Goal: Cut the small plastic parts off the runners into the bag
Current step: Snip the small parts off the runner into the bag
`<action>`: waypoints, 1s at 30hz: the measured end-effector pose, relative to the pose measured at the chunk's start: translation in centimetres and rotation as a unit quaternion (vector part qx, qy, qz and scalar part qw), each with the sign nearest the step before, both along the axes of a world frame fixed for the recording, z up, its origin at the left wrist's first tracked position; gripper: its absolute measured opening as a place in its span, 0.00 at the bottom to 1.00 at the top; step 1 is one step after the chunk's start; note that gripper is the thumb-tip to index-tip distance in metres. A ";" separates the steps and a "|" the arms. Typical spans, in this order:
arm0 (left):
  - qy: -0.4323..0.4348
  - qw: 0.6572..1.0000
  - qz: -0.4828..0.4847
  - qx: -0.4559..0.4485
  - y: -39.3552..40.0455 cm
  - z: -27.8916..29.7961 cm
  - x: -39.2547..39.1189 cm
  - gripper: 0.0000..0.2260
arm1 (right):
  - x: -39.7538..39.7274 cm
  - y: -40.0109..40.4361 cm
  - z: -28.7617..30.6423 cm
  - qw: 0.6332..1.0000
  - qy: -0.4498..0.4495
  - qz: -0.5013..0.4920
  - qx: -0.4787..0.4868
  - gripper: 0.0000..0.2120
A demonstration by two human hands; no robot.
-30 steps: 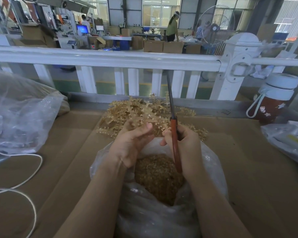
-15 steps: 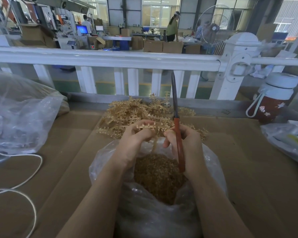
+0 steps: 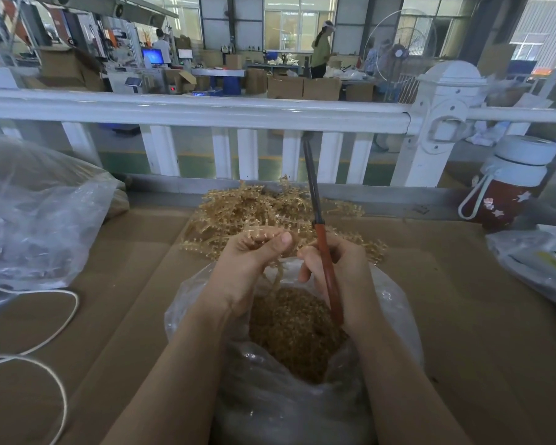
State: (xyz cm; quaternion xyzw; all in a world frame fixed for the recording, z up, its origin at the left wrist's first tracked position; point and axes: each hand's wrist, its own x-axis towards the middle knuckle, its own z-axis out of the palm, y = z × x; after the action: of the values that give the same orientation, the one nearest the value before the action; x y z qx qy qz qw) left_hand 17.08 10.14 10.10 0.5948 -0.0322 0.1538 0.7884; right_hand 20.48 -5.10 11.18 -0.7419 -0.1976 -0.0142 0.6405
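Observation:
A clear plastic bag (image 3: 395, 303) stands open in front of me, holding a heap of small amber plastic parts (image 3: 292, 332). Over its mouth my left hand (image 3: 247, 264) pinches an amber runner (image 3: 272, 274) whose stem hangs down toward the bag. My right hand (image 3: 337, 268) grips a cutting tool (image 3: 325, 252) with a red-brown handle and a dark blade pointing up and away. A pile of amber runners (image 3: 238, 213) lies on the cardboard just beyond my hands.
Brown cardboard (image 3: 463, 316) covers the table. A large clear bag (image 3: 36, 213) lies at the left, with a white cord (image 3: 61, 303) looping beside it. A red bottle with a white lid (image 3: 511, 184) and another plastic bag (image 3: 540, 261) are at the right. A white railing (image 3: 206, 114) runs behind.
My left hand has drawn a runner from the pile back over the bag's mouth and turned it. The tool has tilted slightly in my right hand, which stays in place.

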 end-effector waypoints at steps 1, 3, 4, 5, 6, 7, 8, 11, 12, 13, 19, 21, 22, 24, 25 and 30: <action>0.005 1.000 -0.010 -0.014 -0.1 0.0 0.1 0.09 | 0.0 0.1 -0.1 1.000 -0.003 0.002 -0.006 0.11; 0.022 0.999 -0.023 -0.032 -0.2 0.1 0.1 0.10 | 0.0 0.3 -0.1 1.000 -0.013 0.010 -0.015 0.09; 0.032 0.999 -0.024 -0.032 -0.3 0.1 0.1 0.12 | 0.0 0.3 -0.2 0.999 -0.020 0.009 -0.028 0.07; 0.039 0.999 -0.021 -0.027 -0.4 0.1 0.1 0.13 | 0.1 0.3 -0.3 0.999 -0.029 0.005 -0.046 0.06; 0.042 0.999 -0.014 -0.022 -0.4 0.1 0.1 0.12 | 0.1 0.3 -0.4 0.997 -0.038 -0.003 -0.066 0.10; 0.041 0.999 -0.007 -0.016 -0.5 0.1 0.1 0.11 | 0.1 0.3 -0.4 0.995 -0.044 -0.011 -0.083 0.13; 0.038 0.999 0.003 -0.009 -0.5 0.0 0.1 0.10 | 0.2 0.3 -0.5 0.994 -0.052 -0.017 -0.098 0.14; 0.020 0.999 0.032 0.017 -0.8 0.1 0.2 0.09 | 0.3 0.3 -0.7 0.990 -0.072 -0.030 -0.118 0.11; 0.013 0.999 0.035 0.026 -0.8 0.2 0.2 0.08 | 0.3 0.3 -0.8 0.989 -0.076 -0.033 -0.122 0.12; 0.007 0.999 0.038 0.033 -0.9 0.2 0.2 0.07 | 0.4 0.3 -0.8 0.988 -0.080 -0.037 -0.130 0.12; -0.032 0.992 0.115 0.037 -0.5 0.4 0.2 0.06 | 0.3 -0.3 -0.9 0.964 -0.118 -0.089 -0.219 0.19; -0.036 0.989 0.136 0.047 -0.1 0.6 0.2 0.07 | 0.4 -0.7 -1.1 0.952 -0.147 -0.100 -0.248 0.22; -0.034 0.988 0.142 0.054 0.1 0.6 0.2 0.09 | 0.5 -0.8 -1.1 0.949 -0.160 -0.097 -0.253 0.23; -0.025 0.986 0.146 0.074 0.3 0.6 0.2 0.10 | 0.5 -1.0 -1.1 0.946 -0.179 -0.075 -0.259 0.23; -0.017 0.986 0.146 0.082 0.4 0.6 0.2 0.09 | 0.5 -1.0 -1.1 0.943 -0.189 -0.066 -0.265 0.25; -0.014 0.985 0.140 0.102 0.7 0.4 0.2 0.09 | 0.5 -0.9 -1.1 0.936 -0.188 -0.059 -0.293 0.32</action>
State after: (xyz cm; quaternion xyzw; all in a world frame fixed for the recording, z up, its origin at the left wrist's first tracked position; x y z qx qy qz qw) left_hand 17.27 10.88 10.53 0.6684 0.0247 0.2668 0.6939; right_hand 21.02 -6.02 10.03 -0.8907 -0.2662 -0.1327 0.3439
